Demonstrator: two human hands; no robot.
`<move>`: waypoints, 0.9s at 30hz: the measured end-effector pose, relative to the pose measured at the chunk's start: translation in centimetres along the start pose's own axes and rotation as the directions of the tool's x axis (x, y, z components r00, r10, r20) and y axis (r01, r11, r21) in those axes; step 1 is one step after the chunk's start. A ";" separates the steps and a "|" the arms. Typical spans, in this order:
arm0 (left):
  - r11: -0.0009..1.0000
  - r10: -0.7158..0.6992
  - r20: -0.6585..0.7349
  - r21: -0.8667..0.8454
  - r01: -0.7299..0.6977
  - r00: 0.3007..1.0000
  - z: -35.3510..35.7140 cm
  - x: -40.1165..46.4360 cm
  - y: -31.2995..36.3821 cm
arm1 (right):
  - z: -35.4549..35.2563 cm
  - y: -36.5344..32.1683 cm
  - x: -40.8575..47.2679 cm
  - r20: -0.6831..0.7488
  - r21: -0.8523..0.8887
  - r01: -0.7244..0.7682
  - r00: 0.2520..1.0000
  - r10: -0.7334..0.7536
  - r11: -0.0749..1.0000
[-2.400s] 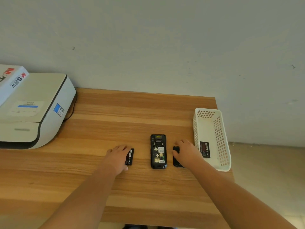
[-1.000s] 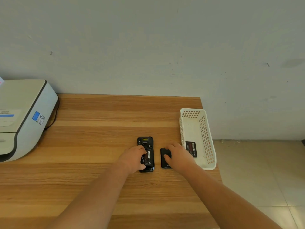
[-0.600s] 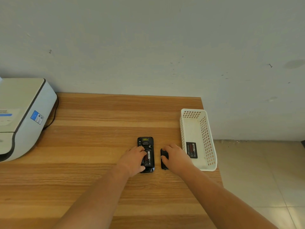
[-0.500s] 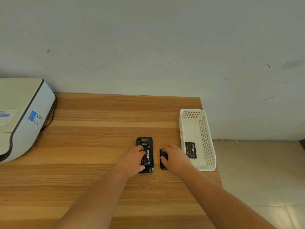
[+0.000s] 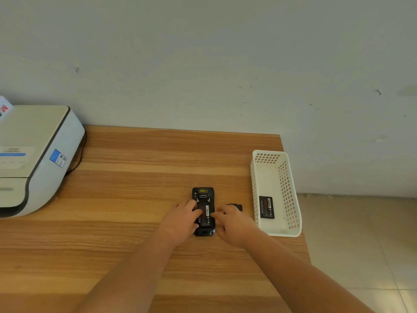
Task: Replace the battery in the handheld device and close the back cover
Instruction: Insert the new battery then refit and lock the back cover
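The black handheld device (image 5: 202,193) lies back-up on the wooden table (image 5: 135,177), its cover off. A black battery (image 5: 205,216) with a label sits in its open bay. My left hand (image 5: 181,221) covers the device's left side, fingers pressing on the battery. My right hand (image 5: 234,224) comes from the right, with its fingertips against the device's right edge. The black back cover (image 5: 236,206) lies flat just right of the device, mostly hidden under my right hand. A second battery (image 5: 266,207) lies in the white basket (image 5: 291,199).
The white basket stands at the table's right edge, beside the drop to the tiled floor (image 5: 361,245). A white printer (image 5: 33,159) with a cable fills the back left. A grey wall runs behind the table.
My left hand carried the battery from the table into the device's bay. My right hand slid left off the back cover to the device's right edge.
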State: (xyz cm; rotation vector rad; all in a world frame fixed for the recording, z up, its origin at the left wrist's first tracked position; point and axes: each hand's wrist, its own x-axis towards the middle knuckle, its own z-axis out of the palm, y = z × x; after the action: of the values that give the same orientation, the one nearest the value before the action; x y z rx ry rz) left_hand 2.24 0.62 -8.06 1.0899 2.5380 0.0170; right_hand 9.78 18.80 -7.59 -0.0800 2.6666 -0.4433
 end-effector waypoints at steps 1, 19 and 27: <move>0.999 0.025 0.016 0.023 -0.026 1.000 0.1 -0.4 -0.2 | 0.3 -0.2 0.1 0.021 -0.043 0.036 0.999 -0.035 0.998; 1.000 0.029 0.091 -0.006 -0.029 0.995 0.0 -1.1 -0.7 | 1.3 -0.5 0.6 0.014 -0.151 0.085 0.996 -0.084 0.985; 0.999 0.027 0.154 0.034 -0.033 0.988 -0.3 -0.2 -0.8 | 1.4 -0.6 2.0 0.044 -0.162 0.073 0.997 -0.067 0.984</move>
State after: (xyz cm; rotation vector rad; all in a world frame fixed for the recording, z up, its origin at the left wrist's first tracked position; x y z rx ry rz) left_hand 1.66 -0.03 -7.84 1.0990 2.3929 -0.1018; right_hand 8.61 17.51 -9.41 -0.2300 2.6634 -0.2414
